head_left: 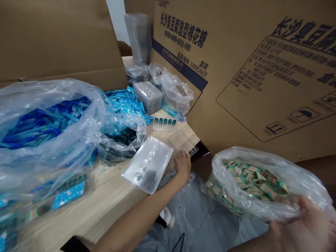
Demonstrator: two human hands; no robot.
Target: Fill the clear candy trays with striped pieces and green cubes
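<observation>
My left hand (182,163) reaches across the table's edge, fingers curled at the near side of a clear plastic tray (181,141). At the lower right, my right hand (301,222), smeared by motion, is closed on the rim of a clear plastic bag (235,154). That bag is full of striped green, pink and cream candy pieces (258,180). Left of my left hand lies a translucent plastic tray (148,164) with a row of small moulded squares. Behind it is a small clear tray (165,123) holding a row of dark green pieces.
Large cardboard boxes (231,115) stand behind. On the left are an open bag (86,89) of blue sticks, a smaller bag (141,129) of dark pieces and blue dotted packets (126,101). Stacked clear boxes (148,96) sit further back. Plastic sheeting (194,213) lies below.
</observation>
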